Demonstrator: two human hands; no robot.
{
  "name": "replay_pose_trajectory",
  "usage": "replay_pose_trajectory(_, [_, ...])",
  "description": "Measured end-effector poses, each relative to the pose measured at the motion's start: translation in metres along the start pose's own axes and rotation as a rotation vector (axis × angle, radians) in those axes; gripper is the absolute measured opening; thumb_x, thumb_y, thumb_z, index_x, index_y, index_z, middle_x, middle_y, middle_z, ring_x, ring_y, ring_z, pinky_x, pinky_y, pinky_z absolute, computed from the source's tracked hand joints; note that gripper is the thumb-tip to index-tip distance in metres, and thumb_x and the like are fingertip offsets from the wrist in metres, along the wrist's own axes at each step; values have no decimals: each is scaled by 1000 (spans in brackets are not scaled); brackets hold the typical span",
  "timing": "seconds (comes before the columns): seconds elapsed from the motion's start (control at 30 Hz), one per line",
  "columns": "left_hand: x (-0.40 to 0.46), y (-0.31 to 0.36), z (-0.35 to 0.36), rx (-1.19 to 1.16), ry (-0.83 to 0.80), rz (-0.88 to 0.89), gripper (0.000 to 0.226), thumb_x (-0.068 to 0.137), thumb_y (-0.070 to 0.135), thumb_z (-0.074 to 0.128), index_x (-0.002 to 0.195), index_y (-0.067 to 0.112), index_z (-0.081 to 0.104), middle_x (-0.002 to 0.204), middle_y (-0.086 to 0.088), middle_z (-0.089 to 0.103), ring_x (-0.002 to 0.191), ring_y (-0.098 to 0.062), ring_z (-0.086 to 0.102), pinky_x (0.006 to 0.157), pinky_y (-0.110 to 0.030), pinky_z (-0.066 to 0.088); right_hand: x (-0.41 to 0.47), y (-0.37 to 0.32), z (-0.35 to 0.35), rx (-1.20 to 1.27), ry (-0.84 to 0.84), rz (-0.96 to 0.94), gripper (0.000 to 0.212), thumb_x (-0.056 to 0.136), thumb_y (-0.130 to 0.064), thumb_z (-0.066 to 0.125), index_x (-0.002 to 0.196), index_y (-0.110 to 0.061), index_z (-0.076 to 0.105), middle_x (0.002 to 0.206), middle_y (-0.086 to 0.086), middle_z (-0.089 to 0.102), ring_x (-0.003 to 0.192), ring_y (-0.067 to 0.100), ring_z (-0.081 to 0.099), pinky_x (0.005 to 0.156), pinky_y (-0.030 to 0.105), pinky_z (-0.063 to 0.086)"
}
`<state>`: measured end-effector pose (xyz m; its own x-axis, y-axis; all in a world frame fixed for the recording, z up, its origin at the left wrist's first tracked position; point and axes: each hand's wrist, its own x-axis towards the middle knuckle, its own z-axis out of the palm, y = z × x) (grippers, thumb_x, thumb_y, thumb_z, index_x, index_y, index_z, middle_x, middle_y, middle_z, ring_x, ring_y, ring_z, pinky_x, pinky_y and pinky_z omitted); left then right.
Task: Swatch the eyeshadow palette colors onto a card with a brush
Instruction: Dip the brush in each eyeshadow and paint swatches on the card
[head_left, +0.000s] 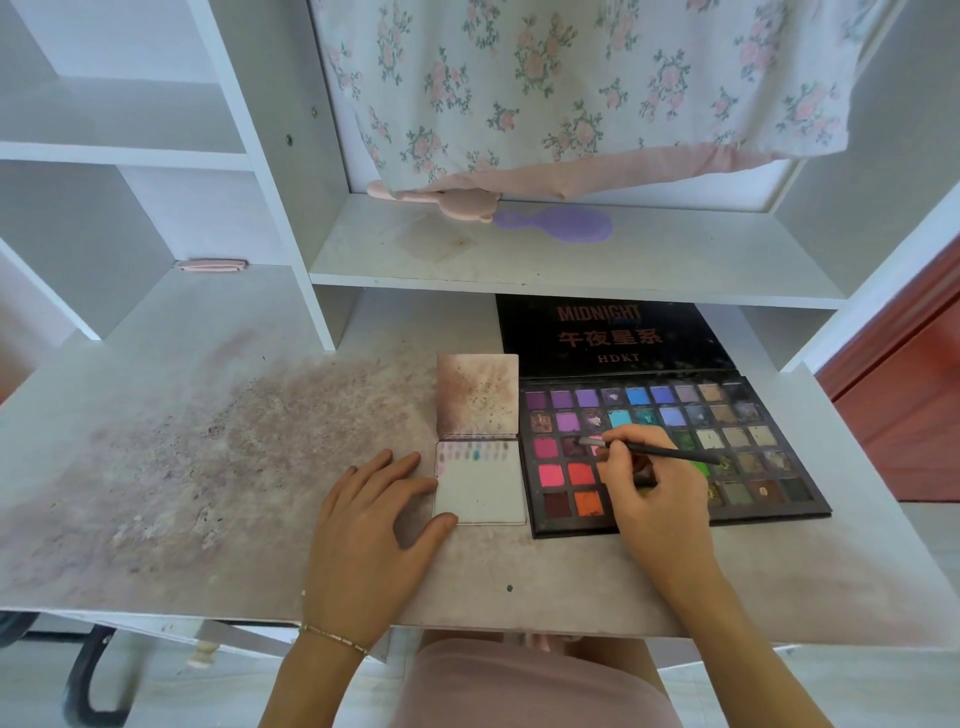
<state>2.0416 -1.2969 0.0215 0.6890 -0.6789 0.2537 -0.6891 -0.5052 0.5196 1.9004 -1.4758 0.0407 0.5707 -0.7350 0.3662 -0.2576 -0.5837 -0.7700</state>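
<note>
On a powder-stained white desk (208, 467), a large black eyeshadow palette (769, 452) of many coloured square pans lies open at the right, its lid (printed "MIDNIGHT" and "HDKT") folded flat on the far side. Just left of it and touching its edge sits a small white swatch card (480, 493), with a row of faint colour marks along its far edge and a smudged pinkish flap (478, 395) folded away beyond it. The left hand (374, 519) rests flat with straight fingers, thumb on the card's near left corner, while the right hand (649, 493) pinches a thin black brush (670, 453) whose tip meets a dark plum pan.
</note>
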Motion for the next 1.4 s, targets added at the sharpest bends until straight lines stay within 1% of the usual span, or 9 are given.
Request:
replay_pose_trajectory(0.13, [0, 0, 0, -4, 8, 5, 34, 68, 41, 63, 93, 20, 70, 115, 0, 64, 116, -23, 53, 101, -42, 31, -3, -11, 9, 110, -24, -5, 28, 89, -8, 49, 80, -34, 49, 68, -11, 56, 67, 12, 58, 47, 16, 45])
replay_pose_trajectory(0.23, [0, -1, -1, -3, 3, 7, 33, 69, 41, 63, 94, 20, 70, 115, -1, 64, 116, -23, 53, 101, -42, 30, -6, -23, 24, 157, -88, -37, 31, 86, -8, 51, 80, -38, 48, 70, -13, 56, 70, 6, 57, 53, 10, 44])
replay_pose_trajectory(0.37, [0, 1, -1, -10, 8, -1, 33, 68, 41, 63, 92, 20, 70, 115, 0, 65, 115, -23, 53, 101, -41, 31, -10, -35, 44, 197, -143, -39, 33, 85, -9, 54, 84, -42, 46, 77, -11, 60, 73, 7, 59, 61, 13, 47])
replay_pose_trajectory(0.47, [0, 1, 0, -2, 10, 11, 32, 68, 40, 64, 92, 20, 70, 114, -1, 65, 115, -24, 54, 100, -41, 31, -10, -38, 53, 195, -152, -31, 33, 85, -8, 56, 84, -40, 47, 78, -10, 60, 73, 7, 59, 63, 13, 47])
replay_pose_trajectory(0.63, [0, 0, 0, 6, 15, 20, 32, 67, 39, 64, 92, 20, 70, 113, -1, 66, 114, -25, 55, 100, -42, 31, -9, -36, 55, 171, -174, -1, 23, 84, -8, 57, 87, -30, 52, 83, -5, 62, 77, 7, 61, 68, 10, 46])
replay_pose_trajectory(0.73, [0, -1, 0, 8, 11, 21, 32, 68, 40, 64, 93, 20, 70, 114, -1, 65, 114, -24, 55, 100, -42, 31, -9, -36, 55, 161, -199, 2, 21, 85, -9, 57, 87, -29, 53, 85, -1, 64, 79, 8, 61, 68, 13, 48])
replay_pose_trajectory(0.87, [0, -1, 0, 0, 7, 16, 32, 68, 40, 63, 93, 21, 70, 114, -1, 65, 115, -24, 54, 101, -42, 31, -9, -36, 55, 103, -249, -9, 11, 84, -12, 59, 91, -21, 62, 88, -3, 63, 83, 8, 61, 74, 23, 52])
replay_pose_trajectory(0.97, [0, -1, 0, -3, -5, 8, 33, 69, 41, 62, 94, 21, 69, 116, 0, 64, 117, -23, 53, 102, -41, 30, -9, -36, 56, 76, -259, -7, 11, 85, -15, 59, 93, -20, 63, 89, -5, 63, 84, 8, 60, 76, 29, 52])
replay_pose_trajectory(1.4, [0, -1, 0, -3, -8, 5, 34, 70, 41, 62, 95, 21, 69, 117, 0, 64, 117, -23, 52, 101, -39, 29, -8, -36, 57, 38, -279, 16, 10, 85, -16, 58, 93, -19, 63, 90, -1, 64, 85, 11, 59, 77, 35, 52])
